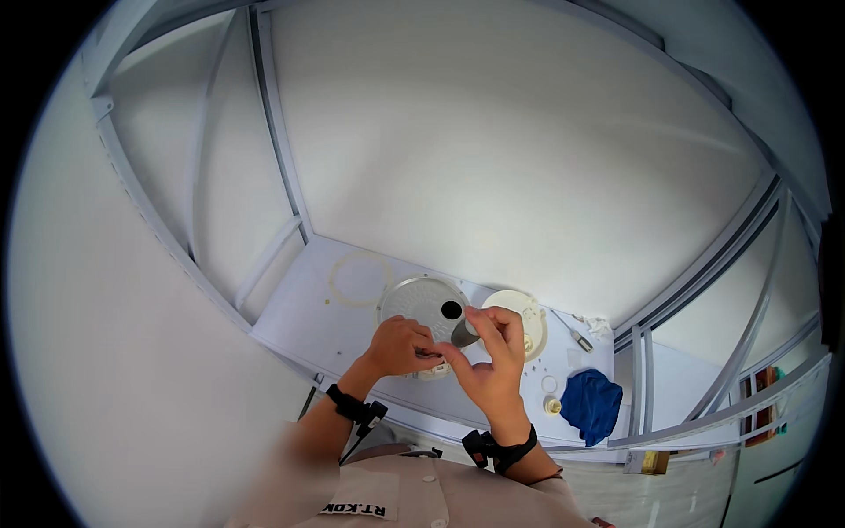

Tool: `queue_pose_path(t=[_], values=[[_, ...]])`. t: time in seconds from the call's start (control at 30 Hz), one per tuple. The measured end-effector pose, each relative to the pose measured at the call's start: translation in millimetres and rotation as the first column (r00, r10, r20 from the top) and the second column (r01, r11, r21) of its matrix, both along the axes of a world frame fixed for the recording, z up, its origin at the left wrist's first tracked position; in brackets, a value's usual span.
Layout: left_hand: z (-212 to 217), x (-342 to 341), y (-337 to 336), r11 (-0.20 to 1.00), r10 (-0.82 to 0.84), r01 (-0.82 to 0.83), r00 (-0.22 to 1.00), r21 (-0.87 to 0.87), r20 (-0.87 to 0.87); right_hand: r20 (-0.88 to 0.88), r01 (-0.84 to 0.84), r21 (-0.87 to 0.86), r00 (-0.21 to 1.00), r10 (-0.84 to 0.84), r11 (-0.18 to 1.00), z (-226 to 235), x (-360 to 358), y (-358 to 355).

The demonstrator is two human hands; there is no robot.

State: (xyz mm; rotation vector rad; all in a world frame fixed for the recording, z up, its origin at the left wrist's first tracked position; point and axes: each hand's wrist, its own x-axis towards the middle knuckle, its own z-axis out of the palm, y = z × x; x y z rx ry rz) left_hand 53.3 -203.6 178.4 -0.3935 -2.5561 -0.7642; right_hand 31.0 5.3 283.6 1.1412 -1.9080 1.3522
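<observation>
A round silver metal plate (414, 297) with a black round spot (451, 310) near its right side lies on the white tabletop. My left hand (400, 346) rests over the plate's near left edge with its fingers curled in; what they hold, if anything, is hidden. My right hand (495, 356) is over the near right side, thumb stretched toward the left fingertips and the index finger well apart from it. Between that thumb and finger shows a grey patch (461, 334), too unclear to name. A small pale part (433, 371) peeks out below the hands.
A cream round disc (533, 319) stands right of the plate, a thin pale ring (333, 283) left of it. Farther right lie a screwdriver-like tool (579, 340), a blue cloth (591, 405), a small ring (549, 384) and a small yellowish round part (552, 405). Grey frame posts (647, 378) border the table.
</observation>
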Motion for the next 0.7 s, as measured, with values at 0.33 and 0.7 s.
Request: queue_pose_path(t=[0.33,0.7], values=[[2.3,-0.3,-1.9,0.999,-0.039,0.038,0.999,0.03,0.034,0.037,-0.074,-0.007,0.997,0.074,0.997,4.7,-11.6,5.2],[0.2,-2.4,-4.8,0.997,-0.057,0.059,0.998,-0.041,0.034,-0.016,0.093,0.067,0.996,-0.092,0.993,-0.5,-16.9,7.6]])
